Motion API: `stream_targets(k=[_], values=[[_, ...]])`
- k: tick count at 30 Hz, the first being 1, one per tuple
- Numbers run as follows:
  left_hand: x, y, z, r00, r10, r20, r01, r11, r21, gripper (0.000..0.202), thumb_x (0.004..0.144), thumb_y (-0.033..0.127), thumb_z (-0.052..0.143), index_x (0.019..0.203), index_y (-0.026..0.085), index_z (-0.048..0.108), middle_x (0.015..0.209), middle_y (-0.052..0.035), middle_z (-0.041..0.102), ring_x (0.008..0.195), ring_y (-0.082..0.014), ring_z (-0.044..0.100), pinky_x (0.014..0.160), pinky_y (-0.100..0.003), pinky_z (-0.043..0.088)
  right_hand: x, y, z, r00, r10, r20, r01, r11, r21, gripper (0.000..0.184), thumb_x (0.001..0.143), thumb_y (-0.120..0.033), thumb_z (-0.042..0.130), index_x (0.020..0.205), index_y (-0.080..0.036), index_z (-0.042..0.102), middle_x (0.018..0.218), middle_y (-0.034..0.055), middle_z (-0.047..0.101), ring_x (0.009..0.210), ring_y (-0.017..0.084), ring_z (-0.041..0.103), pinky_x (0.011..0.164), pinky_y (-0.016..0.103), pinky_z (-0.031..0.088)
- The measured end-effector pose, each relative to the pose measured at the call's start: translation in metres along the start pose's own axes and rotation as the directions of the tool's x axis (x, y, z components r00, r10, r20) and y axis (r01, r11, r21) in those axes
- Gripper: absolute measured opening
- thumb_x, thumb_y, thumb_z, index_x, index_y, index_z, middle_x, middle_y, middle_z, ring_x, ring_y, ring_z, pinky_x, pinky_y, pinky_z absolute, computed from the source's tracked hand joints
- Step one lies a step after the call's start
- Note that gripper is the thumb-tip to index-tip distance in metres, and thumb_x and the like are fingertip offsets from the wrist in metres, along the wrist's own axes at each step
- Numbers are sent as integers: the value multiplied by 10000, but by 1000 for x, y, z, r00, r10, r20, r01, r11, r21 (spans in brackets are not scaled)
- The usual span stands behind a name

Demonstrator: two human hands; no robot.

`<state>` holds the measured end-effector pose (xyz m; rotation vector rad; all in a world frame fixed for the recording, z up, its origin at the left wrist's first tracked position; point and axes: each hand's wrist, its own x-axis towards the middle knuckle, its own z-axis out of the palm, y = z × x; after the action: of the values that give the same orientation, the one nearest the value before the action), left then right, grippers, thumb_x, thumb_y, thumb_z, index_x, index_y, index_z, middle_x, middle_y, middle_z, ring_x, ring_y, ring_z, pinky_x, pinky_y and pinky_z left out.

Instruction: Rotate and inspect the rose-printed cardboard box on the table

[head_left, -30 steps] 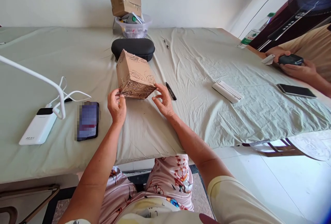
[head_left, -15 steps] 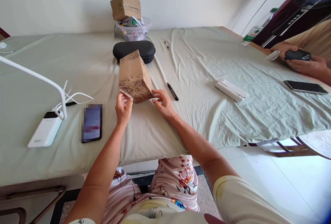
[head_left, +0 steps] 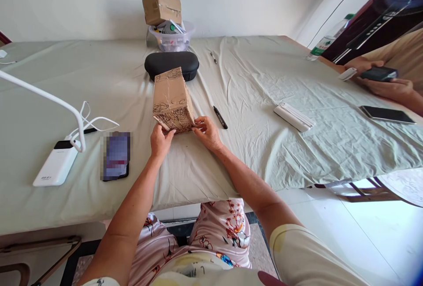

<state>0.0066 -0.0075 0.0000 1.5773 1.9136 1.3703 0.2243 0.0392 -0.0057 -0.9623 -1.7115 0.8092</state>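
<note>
A cardboard box (head_left: 170, 94) with black scribbles on its top and near face lies on the cloth-covered table in front of me. My left hand (head_left: 161, 141) is closed on its near left edge, thumb against the scribbled face. At the near right corner, the fingers and thumb of my right hand (head_left: 207, 132) grip the same box. A black marker pen (head_left: 220, 117) lies just right of the box. Directly behind it sits a black hard case (head_left: 172, 63). The box's underside and far end are hidden.
On the left lie a white power bank (head_left: 56, 162), a phone (head_left: 116, 156) and a white lamp arm (head_left: 42, 94). A plastic basin (head_left: 175, 41) stands at the back. To the right are a white device (head_left: 294, 116), another phone (head_left: 386, 114) and another person's hands (head_left: 386, 85) holding a dark object.
The box has turned slightly and sits a little flatter, its near face now more toward me. Both hands have shifted slightly with it and keep their hold.
</note>
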Motion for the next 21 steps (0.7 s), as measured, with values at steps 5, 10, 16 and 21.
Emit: stream_targets(k=[5, 10, 16, 21], values=[[2, -4, -1, 999, 42, 19, -43, 999, 32, 166, 845, 302, 690, 951, 235, 582, 976, -60, 728, 897, -237, 713, 886, -390, 586, -1, -6, -2, 998, 63, 12, -63, 998, -8, 318, 882, -504, 687, 1013, -237, 573, 1032, 17, 641, 693, 106, 633, 653, 276, 520], [1, -6, 0, 996, 88, 33, -91, 993, 74, 82, 893, 298, 620, 910, 248, 558, 968, -51, 705, 911, -235, 693, 896, -376, 566, -2, -13, -6, 997, 74, 32, -69, 989, -133, 326, 930, -562, 641, 939, -249, 548, 931, 14, 678, 702, 147, 656, 663, 292, 500], [1, -6, -1, 991, 128, 38, -131, 986, 107, 84, 923, 298, 600, 875, 252, 549, 942, -52, 682, 923, -233, 652, 885, -354, 556, 0, -14, -11, 994, 81, 72, -56, 953, -298, 465, 955, -698, 565, 838, -250, 515, 761, 8, 641, 638, 157, 576, 633, 291, 416], [1, -5, -2, 989, 140, 51, -145, 983, 114, 75, 927, 271, 596, 867, 252, 555, 964, -59, 675, 939, -234, 649, 897, -351, 555, 0, -11, -11, 996, -1, 88, 33, 929, -368, 559, 1008, -751, 387, 765, -253, 467, 783, 26, 583, 657, 163, 501, 642, 308, 371]])
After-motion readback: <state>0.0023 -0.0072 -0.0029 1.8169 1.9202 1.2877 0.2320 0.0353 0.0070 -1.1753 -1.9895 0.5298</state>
